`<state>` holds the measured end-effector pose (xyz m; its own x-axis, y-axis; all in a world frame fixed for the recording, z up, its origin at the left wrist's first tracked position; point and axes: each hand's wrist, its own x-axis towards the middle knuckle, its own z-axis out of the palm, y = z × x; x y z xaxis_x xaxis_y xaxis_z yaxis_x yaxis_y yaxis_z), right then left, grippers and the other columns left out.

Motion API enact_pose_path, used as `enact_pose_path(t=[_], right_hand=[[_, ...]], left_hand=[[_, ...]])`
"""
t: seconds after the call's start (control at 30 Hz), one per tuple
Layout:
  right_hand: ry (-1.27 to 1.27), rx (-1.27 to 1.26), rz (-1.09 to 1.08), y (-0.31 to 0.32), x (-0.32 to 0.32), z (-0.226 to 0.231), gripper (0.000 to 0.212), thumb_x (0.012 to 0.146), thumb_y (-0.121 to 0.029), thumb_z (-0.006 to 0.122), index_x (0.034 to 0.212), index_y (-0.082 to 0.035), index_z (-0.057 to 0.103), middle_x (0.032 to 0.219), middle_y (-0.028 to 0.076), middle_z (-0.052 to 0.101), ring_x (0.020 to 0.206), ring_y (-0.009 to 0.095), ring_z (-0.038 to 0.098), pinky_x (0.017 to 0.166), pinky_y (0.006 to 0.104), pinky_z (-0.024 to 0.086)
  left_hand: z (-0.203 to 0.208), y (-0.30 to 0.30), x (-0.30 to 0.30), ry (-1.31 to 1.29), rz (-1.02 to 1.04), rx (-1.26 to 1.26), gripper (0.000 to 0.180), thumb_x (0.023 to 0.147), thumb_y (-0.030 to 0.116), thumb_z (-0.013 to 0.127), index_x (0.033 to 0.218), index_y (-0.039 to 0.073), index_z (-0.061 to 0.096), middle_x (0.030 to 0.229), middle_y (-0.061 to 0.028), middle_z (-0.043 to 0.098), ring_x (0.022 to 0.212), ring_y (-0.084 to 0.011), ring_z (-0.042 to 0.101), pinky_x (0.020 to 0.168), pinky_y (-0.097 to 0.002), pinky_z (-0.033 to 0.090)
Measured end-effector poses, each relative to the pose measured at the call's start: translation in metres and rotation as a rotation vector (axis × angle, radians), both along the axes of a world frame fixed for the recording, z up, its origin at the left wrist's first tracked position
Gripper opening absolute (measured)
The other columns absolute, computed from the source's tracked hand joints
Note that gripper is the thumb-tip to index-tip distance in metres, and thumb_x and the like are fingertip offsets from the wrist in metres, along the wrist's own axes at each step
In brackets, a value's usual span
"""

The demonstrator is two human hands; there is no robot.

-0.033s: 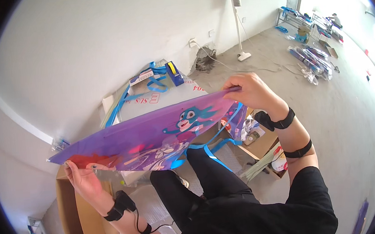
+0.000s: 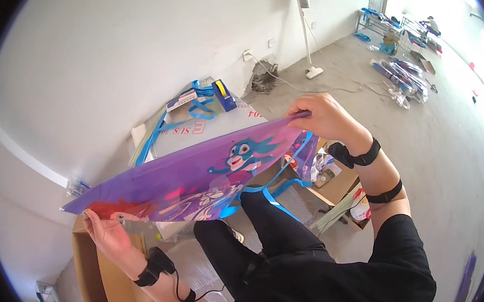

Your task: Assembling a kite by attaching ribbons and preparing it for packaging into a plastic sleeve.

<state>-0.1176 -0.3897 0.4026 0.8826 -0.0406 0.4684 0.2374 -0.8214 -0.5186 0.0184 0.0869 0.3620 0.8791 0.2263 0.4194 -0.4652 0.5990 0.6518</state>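
A thin purple sheet [image 2: 186,167] with cartoon figures printed on it is stretched across in front of me, above my knees. My left hand [image 2: 108,232] pinches its lower left edge near a red-haired figure. Higher up, my right hand [image 2: 322,115] grips the right end, the fingers closed round the edge. The sheet slants upward to the right and hides part of the worktable [image 2: 228,123] behind it. From its lower part a blue ribbon [image 2: 285,188] runs beside my legs.
On the worktable lie a blue tape dispenser [image 2: 224,95] and blue strips [image 2: 202,108]. An open cardboard box [image 2: 112,277] stands at my left; another box [image 2: 337,186] with mixed items is at my right. A stick vacuum [image 2: 305,30] leans against the wall, its cable on the floor.
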Motion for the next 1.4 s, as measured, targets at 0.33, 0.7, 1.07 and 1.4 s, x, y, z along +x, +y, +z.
enact_pose_path(t=[0.33, 0.7, 1.07, 1.4], right_hand=[[0.124, 0.114, -0.055, -0.021, -0.009, 0.010, 0.017, 0.073, -0.011, 0.073, 0.086, -0.003, 0.065, 0.070, 0.010, 0.062, 0.060, 0.015, 0.061, 0.054, 0.0284, 0.046], [0.031, 0.589, 0.139, -0.024, -0.011, 0.013, 0.021, 0.075, 0.006, 0.070, 0.093, 0.000, 0.060, 0.083, 0.002, 0.063, 0.076, 0.007, 0.059, 0.071, 0.0214, 0.049], [-0.094, 0.836, 0.142, -0.024, -0.006, 0.010, 0.028, 0.078, 0.007, 0.066, 0.103, -0.003, 0.058, 0.088, 0.000, 0.058, 0.079, 0.007, 0.058, 0.074, 0.0208, 0.050], [-0.211, 0.827, 0.141, -0.018, -0.005, 0.009, 0.031, 0.077, 0.009, 0.066, 0.104, -0.004, 0.056, 0.086, 0.001, 0.059, 0.078, 0.008, 0.059, 0.070, 0.0203, 0.049]], left_hand=[[-0.015, 0.032, 0.013, 0.031, -0.071, -0.007, 0.023, 0.088, 0.017, 0.067, 0.106, 0.010, 0.056, 0.103, 0.0005, 0.062, 0.097, -0.0116, 0.057, 0.082, -0.0281, 0.044], [-0.015, 0.023, 0.008, 0.149, 0.102, -0.006, 0.029, 0.086, 0.023, 0.069, 0.109, 0.009, 0.057, 0.101, 0.0009, 0.060, 0.095, -0.0088, 0.054, 0.069, -0.0229, 0.043], [-0.033, 0.040, 0.018, 0.201, 0.068, 0.006, 0.032, 0.094, 0.031, 0.058, 0.113, 0.006, 0.056, 0.107, -0.0045, 0.062, 0.102, -0.0158, 0.055, 0.091, -0.0301, 0.043], [-0.049, 0.048, 0.025, 0.158, -0.042, -0.001, 0.032, 0.093, 0.031, 0.058, 0.114, 0.008, 0.059, 0.111, -0.0043, 0.063, 0.102, -0.0157, 0.058, 0.091, -0.0312, 0.044]])
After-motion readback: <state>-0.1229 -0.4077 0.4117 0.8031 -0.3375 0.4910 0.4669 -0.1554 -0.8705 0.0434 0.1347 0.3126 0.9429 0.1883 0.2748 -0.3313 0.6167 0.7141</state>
